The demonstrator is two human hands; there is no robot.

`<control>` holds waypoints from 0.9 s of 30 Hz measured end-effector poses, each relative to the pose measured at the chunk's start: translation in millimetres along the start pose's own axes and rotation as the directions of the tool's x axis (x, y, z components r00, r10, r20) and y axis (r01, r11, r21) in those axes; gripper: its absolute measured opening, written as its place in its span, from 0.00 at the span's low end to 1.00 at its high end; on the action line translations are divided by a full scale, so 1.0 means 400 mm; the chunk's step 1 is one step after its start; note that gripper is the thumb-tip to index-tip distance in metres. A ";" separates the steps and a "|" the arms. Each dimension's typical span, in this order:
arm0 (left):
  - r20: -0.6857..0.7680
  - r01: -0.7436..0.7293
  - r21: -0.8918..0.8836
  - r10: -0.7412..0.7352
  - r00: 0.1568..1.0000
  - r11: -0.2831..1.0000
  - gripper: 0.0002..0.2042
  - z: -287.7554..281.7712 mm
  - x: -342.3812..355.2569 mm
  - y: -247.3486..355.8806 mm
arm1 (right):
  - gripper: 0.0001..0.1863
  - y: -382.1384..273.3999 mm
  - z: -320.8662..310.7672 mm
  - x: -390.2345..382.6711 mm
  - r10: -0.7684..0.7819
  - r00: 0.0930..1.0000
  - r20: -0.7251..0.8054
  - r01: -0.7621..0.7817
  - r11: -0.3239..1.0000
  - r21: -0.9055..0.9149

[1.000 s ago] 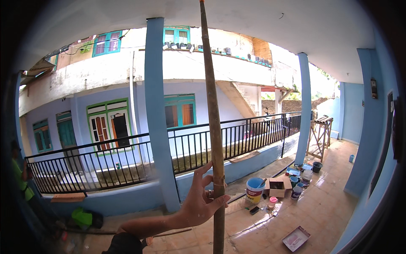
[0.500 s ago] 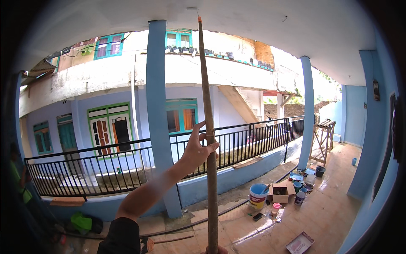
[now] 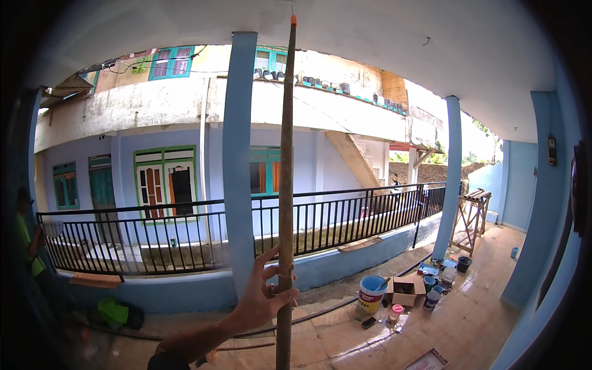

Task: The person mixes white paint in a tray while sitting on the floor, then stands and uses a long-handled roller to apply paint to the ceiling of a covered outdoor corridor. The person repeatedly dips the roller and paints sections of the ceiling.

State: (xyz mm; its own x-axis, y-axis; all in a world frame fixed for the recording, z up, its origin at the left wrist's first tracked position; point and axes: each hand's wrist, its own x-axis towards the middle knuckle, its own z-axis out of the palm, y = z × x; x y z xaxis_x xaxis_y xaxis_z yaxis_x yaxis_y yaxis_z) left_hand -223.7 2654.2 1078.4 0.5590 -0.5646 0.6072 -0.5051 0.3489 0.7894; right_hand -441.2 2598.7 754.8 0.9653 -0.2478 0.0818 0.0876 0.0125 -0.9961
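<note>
A long wooden pole [image 3: 287, 154] rises almost upright through the middle of the view, from the lower edge to the ceiling. My left hand [image 3: 262, 302] holds it low down, thumb across the front and fingers behind. At its top sits an orange handle end [image 3: 293, 20] with a thin metal rod running up from it. Whatever that rod carries is cut off by the upper edge, against the white ceiling [image 3: 370, 31]. My right hand is out of view.
Blue pillars [image 3: 237, 172] and a black railing [image 3: 345, 216] line the porch. On the tiled floor at right stand a paint bucket [image 3: 371, 293], a cardboard box [image 3: 404, 291], several tubs and a paint tray [image 3: 428, 360]. Farther off is a wooden trestle [image 3: 472, 216]. Another person [image 3: 32, 240] is at far left.
My left hand has come down with the pole, which leans slightly more left. The white roller seen at the ceiling has passed out of view, as has the bit of right hand at the lower edge.
</note>
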 end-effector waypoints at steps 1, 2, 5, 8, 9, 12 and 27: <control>-0.005 0.016 -0.028 -0.016 1.000 0.999 0.43 -0.011 -0.017 0.012 | 0.14 -0.008 0.013 -0.011 0.011 1.000 -0.005 -0.011 1.000 0.001; -0.007 0.007 -0.002 -0.007 1.000 1.000 0.43 -0.027 -0.035 0.022 | 0.14 -0.015 0.029 -0.018 0.020 1.000 -0.014 -0.020 1.000 0.002; -0.006 -0.011 0.019 0.011 1.000 1.000 0.43 -0.097 -0.090 0.051 | 0.13 -0.024 0.101 -0.023 0.030 0.999 -0.038 -0.030 1.000 0.010; 0.017 -0.032 -0.006 0.032 0.999 0.999 0.43 -0.190 -0.146 0.072 | 0.13 -0.011 0.215 -0.014 0.047 0.997 -0.058 -0.046 0.999 0.025; 0.030 -0.030 -0.020 0.030 0.999 0.999 0.43 -0.224 -0.154 0.075 | 0.13 -0.002 0.260 -0.009 0.058 0.996 -0.066 -0.056 0.998 0.032; 0.061 -0.009 -0.010 0.009 0.998 1.000 0.43 -0.336 -0.195 0.101 | 0.13 0.029 0.410 0.008 0.074 0.993 -0.090 -0.069 0.996 0.055; 0.047 -0.036 0.060 0.033 0.998 0.998 0.35 -0.533 0.065 0.123 | 0.12 -0.149 0.657 0.211 -0.073 0.972 -0.223 0.102 0.987 0.120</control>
State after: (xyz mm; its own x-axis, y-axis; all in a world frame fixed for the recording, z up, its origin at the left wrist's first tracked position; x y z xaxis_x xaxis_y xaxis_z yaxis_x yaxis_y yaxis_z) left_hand -93.9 2816.0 1152.0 0.5104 -0.5872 0.6282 -0.5633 0.3237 0.7602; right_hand -300.5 2831.5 830.0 0.8771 -0.4579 0.1452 0.2149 0.1037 -0.9711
